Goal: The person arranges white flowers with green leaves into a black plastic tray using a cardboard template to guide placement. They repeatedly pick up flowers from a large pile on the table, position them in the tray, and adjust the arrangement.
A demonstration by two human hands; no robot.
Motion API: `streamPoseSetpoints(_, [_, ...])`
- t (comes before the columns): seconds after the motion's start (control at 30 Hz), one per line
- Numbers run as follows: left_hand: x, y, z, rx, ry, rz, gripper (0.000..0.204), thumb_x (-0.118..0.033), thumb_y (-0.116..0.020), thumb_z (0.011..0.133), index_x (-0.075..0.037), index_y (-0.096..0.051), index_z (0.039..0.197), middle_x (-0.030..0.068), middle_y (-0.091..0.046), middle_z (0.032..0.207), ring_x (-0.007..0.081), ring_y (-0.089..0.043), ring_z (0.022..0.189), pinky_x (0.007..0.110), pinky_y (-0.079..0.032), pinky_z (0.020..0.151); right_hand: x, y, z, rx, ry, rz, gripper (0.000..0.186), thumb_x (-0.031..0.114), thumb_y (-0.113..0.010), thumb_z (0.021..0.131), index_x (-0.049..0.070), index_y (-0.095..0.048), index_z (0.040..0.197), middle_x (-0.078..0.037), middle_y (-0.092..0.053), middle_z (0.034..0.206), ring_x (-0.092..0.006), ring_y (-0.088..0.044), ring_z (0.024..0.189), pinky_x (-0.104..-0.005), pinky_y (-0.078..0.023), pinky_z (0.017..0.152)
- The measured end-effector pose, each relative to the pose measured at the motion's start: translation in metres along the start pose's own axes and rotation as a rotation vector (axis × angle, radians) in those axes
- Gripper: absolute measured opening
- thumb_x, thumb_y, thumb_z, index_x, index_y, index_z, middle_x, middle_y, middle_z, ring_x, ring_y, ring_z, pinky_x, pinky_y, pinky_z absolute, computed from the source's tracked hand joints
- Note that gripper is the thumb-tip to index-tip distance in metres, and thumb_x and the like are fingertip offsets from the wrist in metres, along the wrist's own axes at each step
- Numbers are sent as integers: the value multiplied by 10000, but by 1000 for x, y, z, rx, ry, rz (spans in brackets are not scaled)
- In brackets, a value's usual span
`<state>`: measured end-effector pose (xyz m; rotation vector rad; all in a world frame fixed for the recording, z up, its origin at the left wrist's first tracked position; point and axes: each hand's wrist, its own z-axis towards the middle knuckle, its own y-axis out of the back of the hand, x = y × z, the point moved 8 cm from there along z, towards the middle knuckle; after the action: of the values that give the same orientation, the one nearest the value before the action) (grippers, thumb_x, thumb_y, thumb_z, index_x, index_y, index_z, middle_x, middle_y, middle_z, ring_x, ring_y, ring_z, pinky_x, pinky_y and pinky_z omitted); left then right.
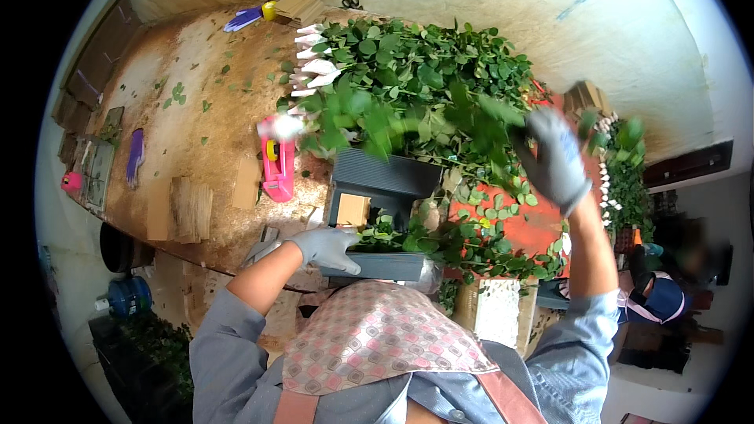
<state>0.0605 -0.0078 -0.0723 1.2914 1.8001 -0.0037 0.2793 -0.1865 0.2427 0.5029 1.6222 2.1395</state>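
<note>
My right hand (556,161), in a grey glove, is closed round the end of a leafy green stem (369,122) and raised over the right of the table. The stem stretches left, blurred by motion, to a white blurred tip (284,127). With my left hand (326,250), also gloved in grey, I grip the near wall of a dark grey ribbed box (385,174). Inside the box are a small brown cardboard piece (353,209) and green leaves. Beyond it lies a large pile of leafy stems (428,63), with white wrapped heads (318,71) at its left end.
Left of the box stand a pink tape dispenser (277,171) and stacked cardboard pieces (188,210). Purple gloves (243,19) lie at the back, beside more cardboard (300,8). More leafy stems (624,165) are at the right, where another person (656,298) is nearby.
</note>
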Motion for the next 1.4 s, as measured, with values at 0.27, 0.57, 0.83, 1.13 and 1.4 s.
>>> streamPoseSetpoints(0.27, [7,-10,13,77,13,24,819,-525,-605,859,-30,-431,1488,248,-428,1531,380,-500,1346,403,-386,1133,-55,-230,-208,638,-523,527,317,134,-687,798,9,-652,1087,-219,-677,939,-402,-658,908,-443,-520,800])
streamPoseSetpoints(0.57, [3,-4,5,35,88,25,751,-320,-592,825,-51,-410,1503,214,-297,1617,387,-450,1389,416,-367,1157,29,-208,-115,686,-187,-183,201,178,-593,880,131,-668,1059,-115,-656,1043,-285,-641,1046,-415,-496,854])
streamPoseSetpoints(0.83, [-7,6,1,49,64,6,766,-300,-598,827,-57,-366,1516,226,-318,1601,391,-515,1320,439,-411,1114,143,-337,-43,472,78,1,308,157,-527,946,10,-576,1212,-187,-681,994,-312,-704,815,-430,-544,638])
streamPoseSetpoints(1.13, [-2,31,-3,-137,-211,-100,776,-420,-749,828,-50,-472,1451,274,-518,1428,354,-598,1237,428,-462,1054,152,-365,-54,678,235,334,293,133,-484,958,70,-605,1218,-196,-677,1154,-344,-680,1023,-461,-547,788])
streamPoseSetpoints(1.4, [57,56,27,-533,-15,377,303,-266,-700,837,-63,-684,1061,122,-683,1023,304,-670,979,435,-503,839,143,-375,-53,625,182,351,300,144,-470,989,50,-597,1244,-187,-688,1087,-367,-663,1011,-476,-527,810])
